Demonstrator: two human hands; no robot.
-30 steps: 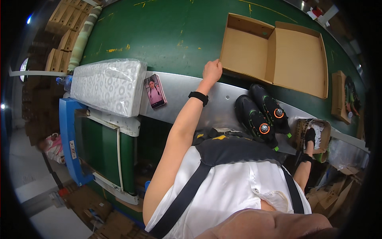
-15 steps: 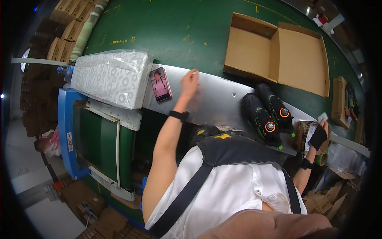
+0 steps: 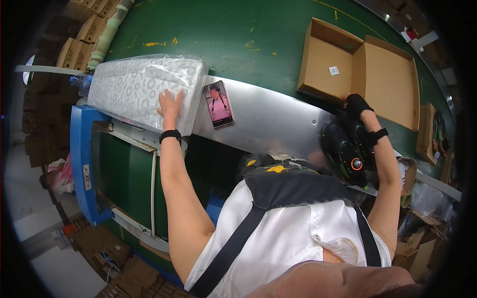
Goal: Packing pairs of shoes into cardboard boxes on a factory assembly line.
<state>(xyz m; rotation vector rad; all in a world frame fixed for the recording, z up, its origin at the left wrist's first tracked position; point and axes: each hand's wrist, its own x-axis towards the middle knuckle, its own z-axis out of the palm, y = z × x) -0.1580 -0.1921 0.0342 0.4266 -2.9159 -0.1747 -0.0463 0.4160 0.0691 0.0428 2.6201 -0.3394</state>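
Observation:
My left hand (image 3: pixel 170 105) lies with fingers spread on a stack of white tissue paper with grey ring patterns (image 3: pixel 134 87), wrapped in clear plastic. My right hand (image 3: pixel 357 105), in a black fingerless glove, is by the near wall of an open brown cardboard box (image 3: pixel 392 82); its fingers are mostly hidden. Inside the box lies a small white packet (image 3: pixel 333 71). Just below that hand stands a pair of black shoes (image 3: pixel 340 144) with orange ring dials and green trim, partly covered by the hand and forearm.
A phone (image 3: pixel 218 104) with a lit screen rests on the metal plate (image 3: pixel 268 114) beside the paper stack. The green bench (image 3: pixel 223 30) runs behind. A blue-framed conveyor section (image 3: pixel 82 164) stands at left. Another box (image 3: pixel 425 130) with shoes is at far right.
My left hand has moved left from above the metal plate onto the paper stack. My right hand has come up from the lower right to the box, and the white packet now lies inside it.

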